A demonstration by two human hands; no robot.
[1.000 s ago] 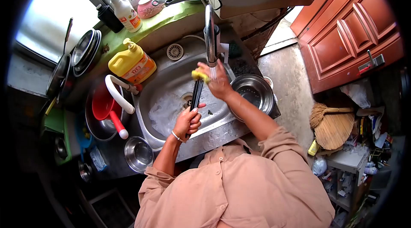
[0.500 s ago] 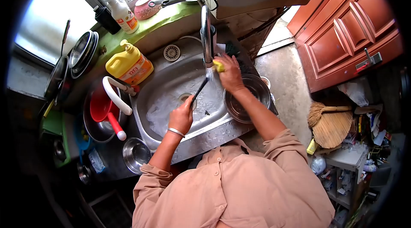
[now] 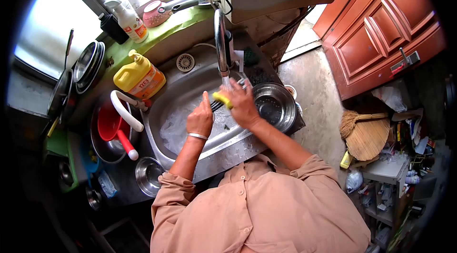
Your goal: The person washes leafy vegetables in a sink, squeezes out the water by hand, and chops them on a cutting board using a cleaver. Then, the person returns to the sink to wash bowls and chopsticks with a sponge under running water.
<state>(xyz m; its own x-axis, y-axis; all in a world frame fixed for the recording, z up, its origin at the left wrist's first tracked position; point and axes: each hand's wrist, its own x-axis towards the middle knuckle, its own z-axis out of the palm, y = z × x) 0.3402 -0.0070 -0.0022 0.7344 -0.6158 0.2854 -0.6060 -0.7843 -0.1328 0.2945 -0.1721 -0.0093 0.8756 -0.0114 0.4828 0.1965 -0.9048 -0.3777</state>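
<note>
My left hand (image 3: 200,119) is closed around a thin, dark-handled utensil (image 3: 217,106) above the sink (image 3: 164,93). Its far end is blurred and partly hidden, so its kind is unclear. My right hand (image 3: 242,106) grips a yellow sponge (image 3: 223,100), which is against or right beside the utensil. Water runs from the metal faucet (image 3: 220,46) just beyond my right fingers. Below, the basin holds suds and a little dark scrap (image 3: 226,127). Under my right wrist, a metal bowl (image 3: 275,106) stands on the sink's right side.
Left of the basin are a yellow detergent jug (image 3: 138,77), a white curved spout (image 3: 127,105) and a red dipper (image 3: 112,122) in a large metal bowl. A small steel bowl (image 3: 148,177) sits nearer. Pans (image 3: 88,65) lean by the window; a red door (image 3: 381,34) stands right.
My right hand with the sponge has come left and nearer, from the faucet end toward my left hand. The left hand has turned slightly, still holding the utensil. The view has shifted a little.
</note>
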